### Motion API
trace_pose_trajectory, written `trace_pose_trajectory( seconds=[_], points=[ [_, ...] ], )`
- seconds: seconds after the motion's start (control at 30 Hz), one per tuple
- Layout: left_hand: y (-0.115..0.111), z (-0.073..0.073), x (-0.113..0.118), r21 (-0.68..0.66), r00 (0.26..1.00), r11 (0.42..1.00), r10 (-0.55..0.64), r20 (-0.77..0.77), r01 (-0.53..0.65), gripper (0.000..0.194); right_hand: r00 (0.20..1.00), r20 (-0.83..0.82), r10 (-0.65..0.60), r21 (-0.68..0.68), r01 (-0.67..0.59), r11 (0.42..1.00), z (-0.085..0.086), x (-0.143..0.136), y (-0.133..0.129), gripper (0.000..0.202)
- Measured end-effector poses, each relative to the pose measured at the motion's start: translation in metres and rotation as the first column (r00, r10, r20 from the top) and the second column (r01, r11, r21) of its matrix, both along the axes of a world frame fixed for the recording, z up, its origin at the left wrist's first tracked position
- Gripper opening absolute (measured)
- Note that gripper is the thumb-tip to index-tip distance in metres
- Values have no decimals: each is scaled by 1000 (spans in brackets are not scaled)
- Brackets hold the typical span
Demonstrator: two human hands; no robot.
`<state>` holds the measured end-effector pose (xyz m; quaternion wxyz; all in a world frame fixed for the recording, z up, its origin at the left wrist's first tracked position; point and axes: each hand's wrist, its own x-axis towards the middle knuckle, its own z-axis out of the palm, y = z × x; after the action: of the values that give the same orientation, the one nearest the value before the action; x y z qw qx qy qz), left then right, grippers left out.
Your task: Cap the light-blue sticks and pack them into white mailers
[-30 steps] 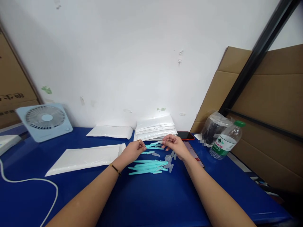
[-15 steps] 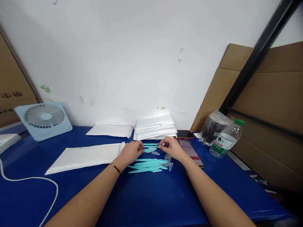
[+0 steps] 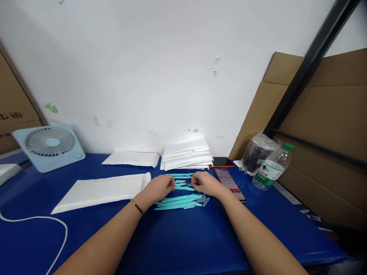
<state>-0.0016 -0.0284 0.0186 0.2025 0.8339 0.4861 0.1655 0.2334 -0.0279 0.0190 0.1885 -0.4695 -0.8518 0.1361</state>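
Observation:
My left hand (image 3: 161, 188) has its fingers closed on a teal eyebrow razor (image 3: 185, 188), which points right toward my other hand. My right hand (image 3: 207, 183) is pinched close to that razor's tip; what sits between its fingertips is hidden. A small clear blade cap (image 3: 189, 185) shows beside the right fingertips. Behind the hands lie a few more teal razors (image 3: 180, 176) in a row. In front of them is a loose pile of teal razors (image 3: 177, 202), with several clear caps (image 3: 206, 201) at its right end.
White padded mailers (image 3: 186, 154) are stacked against the wall. One flat mailer (image 3: 130, 157) lies left of the stack, another mailer (image 3: 106, 191) nearer. On the right are a lit phone (image 3: 229, 185), a dark phone (image 3: 223, 162) and a water bottle (image 3: 271, 170). A fan (image 3: 51, 145) stands left.
Both hands have come slightly nearer to me. A razor now extends from my left fingers toward the right hand, which has moved down from the back row.

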Motion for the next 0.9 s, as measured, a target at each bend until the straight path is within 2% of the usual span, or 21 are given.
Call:
trace_pose_trajectory(
  seconds=[0.13, 0.27, 0.37, 0.57, 0.9],
  points=[
    [2, 4, -8, -117, 980, 993, 22, 197, 2, 19, 973, -221, -71, -57, 60, 997, 4, 12, 4, 8],
    [5, 9, -13, -175, 963, 984, 72, 259, -27, 19, 892, -430, -140, -65, 124, 990, 4, 16, 9, 13],
    [5, 13, -13, -237, 945, 970, 129, 302, -57, 17, 845, -518, -131, -5, 150, 989, 3, 13, 11, 16],
    [4, 14, -12, -292, 920, 955, 161, 356, -54, 17, 822, -567, -46, 80, 110, 991, 2, 4, 8, 14],
    [5, 16, -14, -309, 912, 948, 195, 360, -81, 19, 814, -576, -73, 54, 128, 990, 5, 5, 6, 15]
  ],
)
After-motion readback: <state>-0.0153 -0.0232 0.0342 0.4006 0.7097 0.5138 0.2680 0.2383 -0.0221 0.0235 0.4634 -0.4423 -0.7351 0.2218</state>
